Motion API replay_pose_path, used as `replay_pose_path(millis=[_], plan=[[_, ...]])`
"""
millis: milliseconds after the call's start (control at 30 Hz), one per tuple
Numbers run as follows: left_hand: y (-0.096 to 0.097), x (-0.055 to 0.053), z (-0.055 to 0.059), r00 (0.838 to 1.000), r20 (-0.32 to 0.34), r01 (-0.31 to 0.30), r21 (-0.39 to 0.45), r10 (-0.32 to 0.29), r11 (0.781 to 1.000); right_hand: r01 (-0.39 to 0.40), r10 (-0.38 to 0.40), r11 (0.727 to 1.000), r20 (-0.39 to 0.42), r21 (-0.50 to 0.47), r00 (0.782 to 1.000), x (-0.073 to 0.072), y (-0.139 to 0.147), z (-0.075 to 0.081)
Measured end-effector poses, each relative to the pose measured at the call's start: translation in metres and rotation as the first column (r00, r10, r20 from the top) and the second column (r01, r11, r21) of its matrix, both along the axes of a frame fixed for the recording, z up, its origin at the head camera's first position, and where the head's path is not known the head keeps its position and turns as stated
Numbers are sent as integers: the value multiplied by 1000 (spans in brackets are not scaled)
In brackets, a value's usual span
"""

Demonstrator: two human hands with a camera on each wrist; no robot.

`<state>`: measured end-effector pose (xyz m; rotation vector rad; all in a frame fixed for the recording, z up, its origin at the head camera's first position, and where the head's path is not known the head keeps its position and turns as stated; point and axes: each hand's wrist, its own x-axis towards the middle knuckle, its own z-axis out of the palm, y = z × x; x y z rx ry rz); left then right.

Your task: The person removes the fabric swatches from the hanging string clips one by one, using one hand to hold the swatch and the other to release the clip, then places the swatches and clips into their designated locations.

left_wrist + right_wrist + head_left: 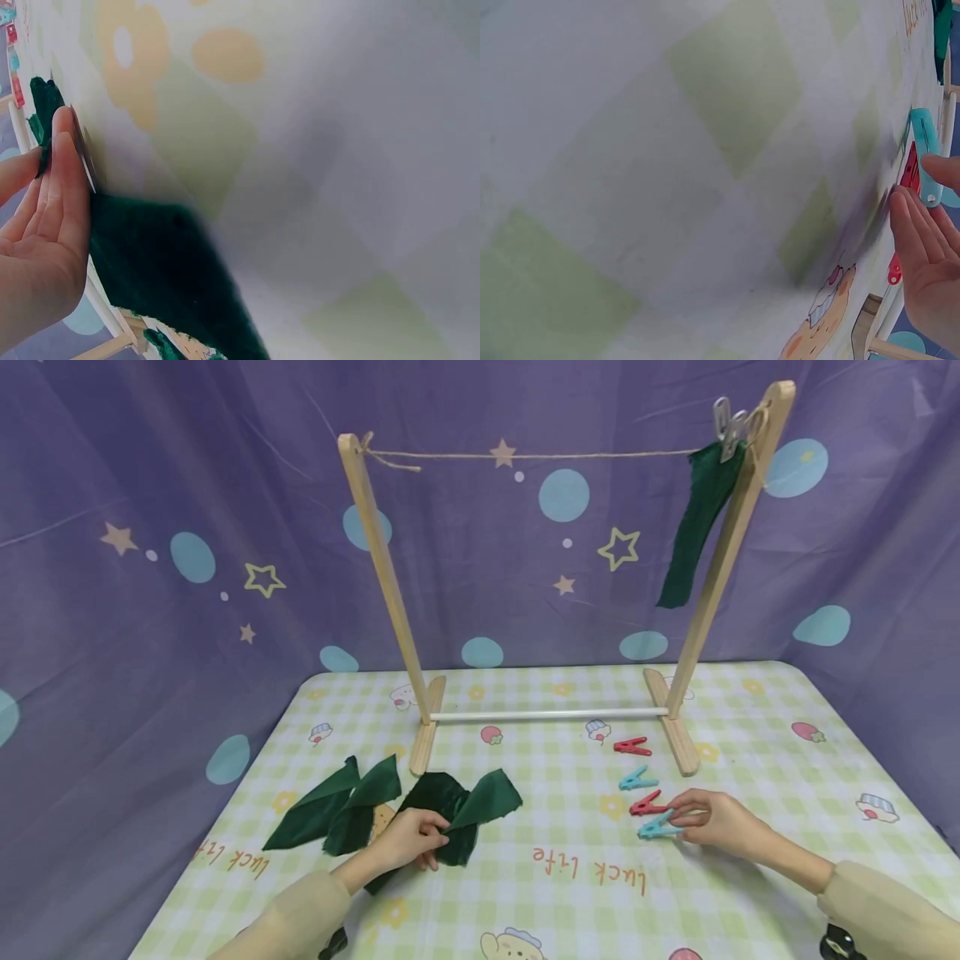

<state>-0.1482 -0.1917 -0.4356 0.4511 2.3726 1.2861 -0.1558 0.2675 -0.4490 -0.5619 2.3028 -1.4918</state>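
My left hand (412,841) pinches a dark green cloth strip (491,799) between thumb and fingers; the strip lies folded on the table. In the left wrist view, part of the green cloth (154,247) spreads below the hand. At the right, my right hand (716,820) has thumb and fingertips around the end of a light blue clothespin (657,827). The right wrist view shows the thumb against this blue clothespin (925,154). Just behind it lie a red clothespin (647,804), another blue clothespin (637,779) and another red clothespin (632,747).
A wooden rack (390,585) stands at the back with a string (540,457) across its top. From its right end hangs a green strip (701,527) under metal clips (729,431). More green cloth (318,810) lies at the left of the checkered table (570,910).
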Motion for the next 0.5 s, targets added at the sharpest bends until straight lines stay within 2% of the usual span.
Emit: replay_pose_path(millis=[133,267,367,500], plan=[[0,1,0,1000,4,-2,8,2,1000,-4,4,1000,5,-10,1000,1,0,1],[-1,0,1,1000,1,-10,15,10,1000,-3,3,1000,8,24,1000,0,0,3],[-2,-1,5,1000,-3,-7,24,7,1000,-5,4,998,6,58,1000,-1,2,7],[-3,-5,12,999,-45,11,22,-10,1000,-10,11,997,-13,72,1000,-4,7,18]])
